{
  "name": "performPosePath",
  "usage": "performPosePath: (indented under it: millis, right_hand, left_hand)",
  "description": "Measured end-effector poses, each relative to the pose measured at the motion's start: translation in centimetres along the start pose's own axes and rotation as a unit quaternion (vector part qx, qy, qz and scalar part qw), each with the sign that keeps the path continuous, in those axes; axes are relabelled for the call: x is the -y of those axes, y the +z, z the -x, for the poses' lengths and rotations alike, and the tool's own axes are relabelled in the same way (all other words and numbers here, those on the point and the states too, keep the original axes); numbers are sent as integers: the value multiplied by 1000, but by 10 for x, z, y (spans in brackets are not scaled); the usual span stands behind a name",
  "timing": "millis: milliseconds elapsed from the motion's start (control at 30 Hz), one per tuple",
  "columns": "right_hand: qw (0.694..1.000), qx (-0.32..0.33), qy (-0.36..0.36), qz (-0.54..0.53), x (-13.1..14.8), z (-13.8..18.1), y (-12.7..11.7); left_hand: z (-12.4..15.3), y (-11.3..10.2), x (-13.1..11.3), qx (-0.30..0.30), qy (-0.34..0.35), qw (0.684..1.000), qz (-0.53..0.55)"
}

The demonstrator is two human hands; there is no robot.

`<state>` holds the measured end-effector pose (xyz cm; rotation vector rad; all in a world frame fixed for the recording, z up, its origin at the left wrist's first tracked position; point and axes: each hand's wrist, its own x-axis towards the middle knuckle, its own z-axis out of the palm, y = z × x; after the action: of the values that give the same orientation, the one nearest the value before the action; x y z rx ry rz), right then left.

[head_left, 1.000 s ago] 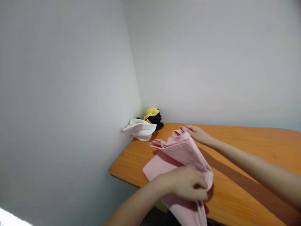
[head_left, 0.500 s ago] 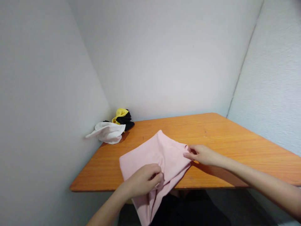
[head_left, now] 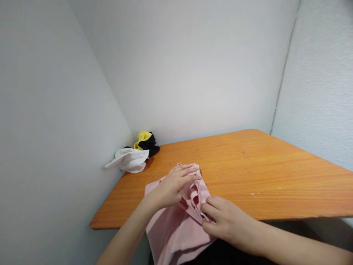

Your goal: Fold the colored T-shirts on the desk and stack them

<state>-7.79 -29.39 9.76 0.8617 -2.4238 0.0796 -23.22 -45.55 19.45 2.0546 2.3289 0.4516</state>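
A pink cloth [head_left: 179, 228], perhaps a garment, lies bunched on the table's front part and hangs down over the near edge. Across its upper end rests my left hand [head_left: 176, 184], fingers stretched out on the fabric. My right hand [head_left: 223, 221] pinches the cloth's right edge beside several layered folds. A small dark spot shows by its fingertips; I cannot make out what it is.
The wooden table [head_left: 248, 173] stands against white walls. At its far left corner lie a white cloth [head_left: 131, 160] and, behind it, a yellow and black cloth [head_left: 146, 141]. The white one sticks out past the table's left edge.
The right part of the cloth has been folded inward to the left. My right hand has come nearer and lower; my left hand has moved up and its fingers have straightened.
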Motion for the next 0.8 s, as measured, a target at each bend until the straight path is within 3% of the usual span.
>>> performPosePath:
  millis: [100,200,267,367,433,533,600,667,733,800]
  right_hand:
    - [999,1,-41,11,-16,14,-10]
    - [997,-21,-47,60,-48,27,-33]
    - [990,-65,13,123,-73,30,-51]
    - [952,-170,186,175,-94,25,-76]
    - [935,-206,260,128,-89,18,-87]
    - [946,-128,298,-10,-59,8,-91]
    - [934,-39,343,-94,-38,4,-88]
    - [907,9,393,-152,-23,3,-84]
    - [893,11,410,-186,-15,4,-83]
    - [888,-19,407,-212,-11,6,-85]
  left_hand:
    - [-12,16,11,62,21,997,-37]
    - [-23,29,14,59,17,997,-48]
    - [-32,32,12,24,-31,998,-48]
    - [-50,30,7,-97,-167,981,-9]
    - [-60,28,1,-175,-210,958,88]
    - [-66,27,-17,-220,-193,902,318]
    - [-64,29,-35,-186,-175,853,455]
    - [-59,30,-56,-129,-145,826,529]
    - [-53,29,-76,-98,-96,823,552]
    - [-48,27,-92,-108,-61,825,551]
